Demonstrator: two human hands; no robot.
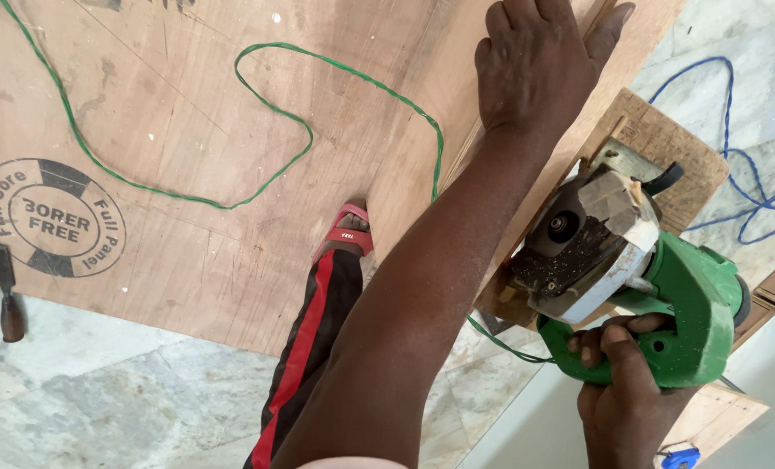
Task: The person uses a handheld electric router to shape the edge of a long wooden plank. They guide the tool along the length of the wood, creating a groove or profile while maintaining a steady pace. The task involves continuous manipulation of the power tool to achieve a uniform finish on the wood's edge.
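Observation:
My left hand [539,65] lies flat, fingers spread, on a raised plywood board [422,148], pressing down on its long edge. My right hand [626,395] grips the handle of a green circular saw [639,287]. The saw's dusty motor housing and wooden base plate [665,143] rest on the board's edge just below my left hand. The blade is hidden under the housing. A green power cord [274,113] loops across the large plywood sheet [144,191] on the floor.
My foot in a red sandal [346,234] stands on the floor sheet, below black trousers with a red stripe. A wooden-handled chisel [5,291] lies at the left. A blue cord [752,182] coils on the marble floor [101,391] at right.

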